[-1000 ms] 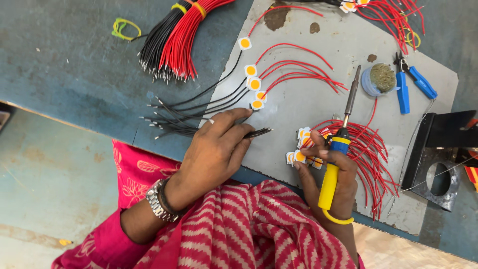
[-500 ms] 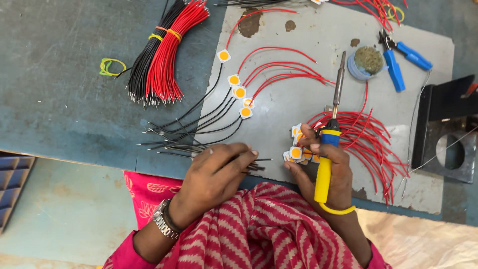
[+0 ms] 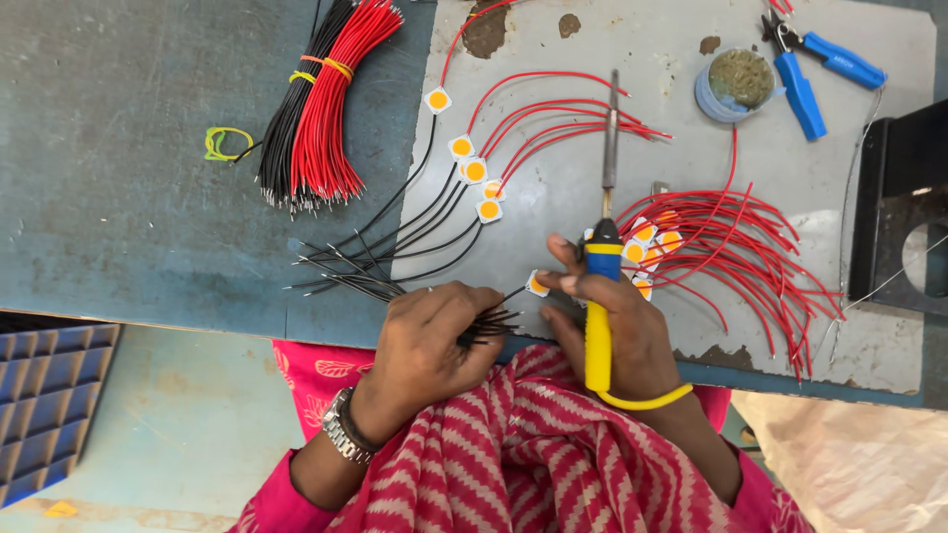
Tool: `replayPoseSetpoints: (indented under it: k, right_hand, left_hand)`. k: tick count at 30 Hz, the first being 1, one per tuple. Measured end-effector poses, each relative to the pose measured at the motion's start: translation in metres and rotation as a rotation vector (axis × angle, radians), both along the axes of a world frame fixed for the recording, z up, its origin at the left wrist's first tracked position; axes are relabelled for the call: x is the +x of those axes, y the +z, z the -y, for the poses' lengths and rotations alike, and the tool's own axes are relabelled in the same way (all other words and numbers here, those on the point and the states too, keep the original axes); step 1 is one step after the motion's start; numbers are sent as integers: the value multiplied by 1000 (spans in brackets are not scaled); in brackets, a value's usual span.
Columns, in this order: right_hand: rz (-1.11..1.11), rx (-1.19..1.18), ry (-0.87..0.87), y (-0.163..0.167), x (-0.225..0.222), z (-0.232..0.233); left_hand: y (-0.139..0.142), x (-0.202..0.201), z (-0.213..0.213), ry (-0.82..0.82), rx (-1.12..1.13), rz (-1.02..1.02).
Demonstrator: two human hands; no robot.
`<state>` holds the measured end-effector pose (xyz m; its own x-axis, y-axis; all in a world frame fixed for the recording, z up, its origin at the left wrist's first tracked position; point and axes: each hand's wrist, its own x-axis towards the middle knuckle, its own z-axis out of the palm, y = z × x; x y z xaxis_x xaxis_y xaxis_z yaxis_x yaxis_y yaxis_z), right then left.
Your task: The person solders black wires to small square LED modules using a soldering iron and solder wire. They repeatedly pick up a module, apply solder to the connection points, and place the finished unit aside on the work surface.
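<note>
Yellow-handled soldering iron (image 3: 598, 296) is gripped upright in the right hand (image 3: 617, 331), fist closed round the handle, metal tip pointing away across the grey tabletop (image 3: 592, 39). Its fingertips also pinch a small white square LED chip (image 3: 537, 284) with an orange centre, just left of the handle. Left hand (image 3: 427, 341) sits right beside it, curled shut over a bunch of thin black wires (image 3: 370, 259) that fan out up and left from its knuckles toward more LED chips (image 3: 472, 170). Right of the iron hand there's a messy pile of red wires (image 3: 746, 252) with a few chips in it. Further out past the left hand lies a tied bundle of black and red wires (image 3: 321, 109); beyond the right one, a solder-paste tin (image 3: 736, 81) and blue pliers (image 3: 815, 74).
</note>
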<state>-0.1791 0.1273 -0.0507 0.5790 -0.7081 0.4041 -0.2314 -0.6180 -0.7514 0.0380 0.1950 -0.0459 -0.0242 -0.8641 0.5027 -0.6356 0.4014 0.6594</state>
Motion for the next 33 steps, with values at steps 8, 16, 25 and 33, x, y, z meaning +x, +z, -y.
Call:
replayPoseSetpoints:
  k: [8,16,25,33]
  right_hand:
    - [-94,-131,-46,4,-6,3]
    - [-98,-161,-23,-2,-5,4]
    - [-68,-163,-50,8,0,4]
    - [12,-148,-179,11,-44,-5]
  left_hand:
    - [9,1,4,-92,59,82]
    - [13,11,12,-212,139,85]
    - [22,15,28,-316,226,294]
    - [15,19,31,-370,155,368]
